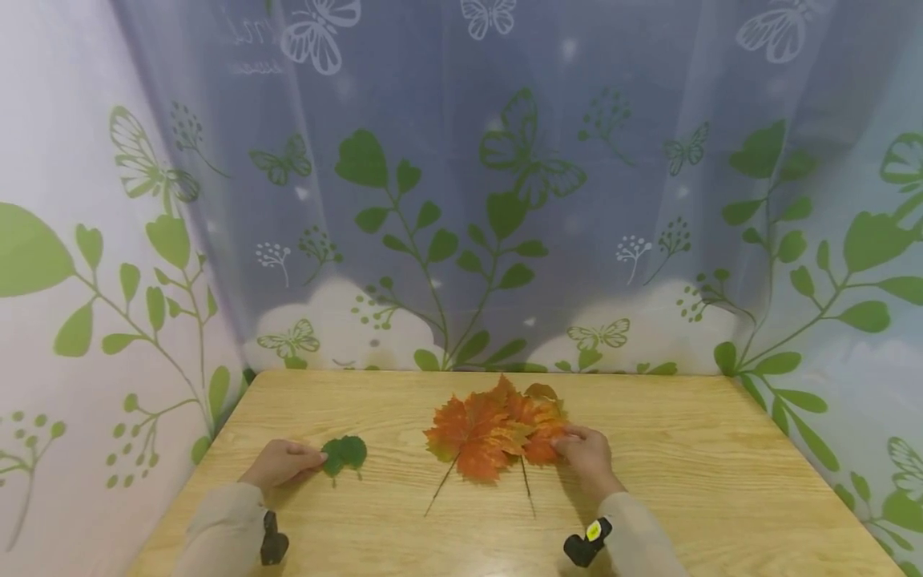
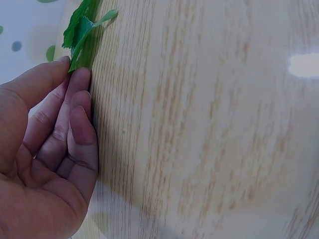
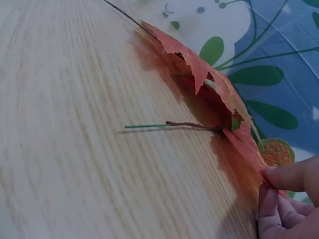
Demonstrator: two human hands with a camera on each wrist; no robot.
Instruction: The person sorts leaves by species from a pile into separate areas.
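On the left of the table, my left hand (image 1: 287, 462) pinches the edge of small green leaves (image 1: 344, 453) between thumb and index finger. In the left wrist view, the thumb and fingertips of that hand (image 2: 55, 134) meet at the base of the green leaf (image 2: 82, 35). My right hand (image 1: 587, 455) pinches the right edge of an orange artificial maple leaf (image 1: 541, 425). Another orange maple leaf (image 1: 472, 437) overlaps it on the left. Two thin stems point toward me; one stem (image 3: 149, 125) has a green tip.
The wooden table (image 1: 375, 521) reaches back to a curtain (image 1: 461, 240) printed with green leaves and butterflies, which also closes off both sides. A brownish-green leaf (image 1: 542, 392) shows behind the orange ones. Small black devices (image 1: 274, 541) are strapped at both wrists.
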